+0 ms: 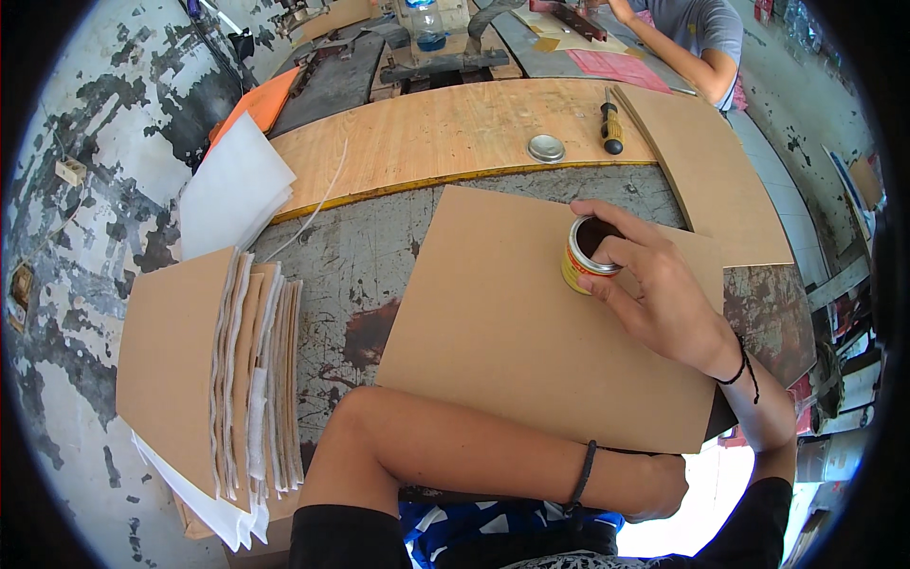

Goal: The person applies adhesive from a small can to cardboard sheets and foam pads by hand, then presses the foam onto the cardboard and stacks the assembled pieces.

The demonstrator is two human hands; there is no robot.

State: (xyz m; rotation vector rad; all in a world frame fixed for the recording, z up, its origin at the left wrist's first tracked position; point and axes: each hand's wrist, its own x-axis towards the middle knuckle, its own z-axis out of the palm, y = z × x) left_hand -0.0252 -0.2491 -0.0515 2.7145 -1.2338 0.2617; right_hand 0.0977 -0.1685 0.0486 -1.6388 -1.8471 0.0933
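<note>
My right hand (pixel 654 275) grips a small open tin can (pixel 575 270) with a yellow and red side. Its fingers and thumb are about the rim, and the inside looks dark brown. The can is tilted a little over a large flat sheet of brown cardboard (pixel 531 322); whether it touches the sheet I cannot tell. Across the sheet's near edge lies my left forearm, and my left hand (pixel 649 486) is curled closed at the near right corner. Its fingers are mostly hidden, so anything in them does not show.
Brown boards with white layers (pixel 180 370) stand stacked at left, beside translucent white sheets (pixel 232 190). Beyond the worn grey table (pixel 351 247), a wooden board (pixel 417 142) carries a round metal lid (pixel 546 148) and a yellow-black screwdriver (pixel 610 128). Another person's arm (pixel 668 57) is at far right.
</note>
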